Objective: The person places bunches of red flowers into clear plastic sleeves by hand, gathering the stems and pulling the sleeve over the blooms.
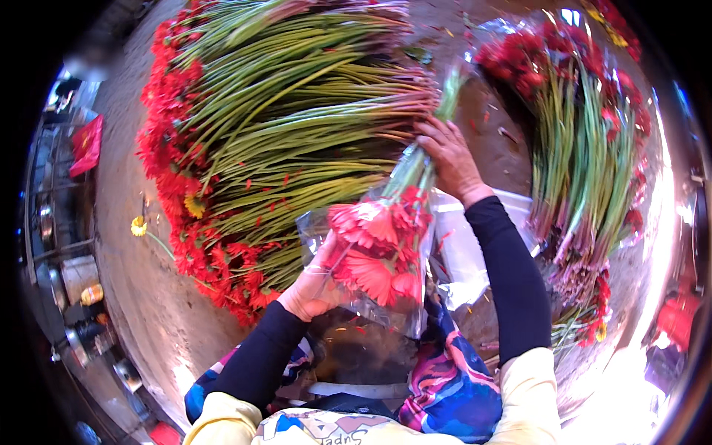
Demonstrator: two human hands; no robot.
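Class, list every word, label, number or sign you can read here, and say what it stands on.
Cream shirt: dark lettering by the picture's lower edge, not copied out here.
Red packet, far left: any marks too blurred to read.
Clear wrapper around the red flowers: no readable text.

The only lettering that can be made out is on the front of the pale yellow shirt (293,438), at the bottom edge of the head view. Large block letters (350,423) in blue, brownish and pale tones run across it, with a short word (341,439) in thin, dark, handwriting-like strokes just below, upside down to the camera and close against the picture's edge.
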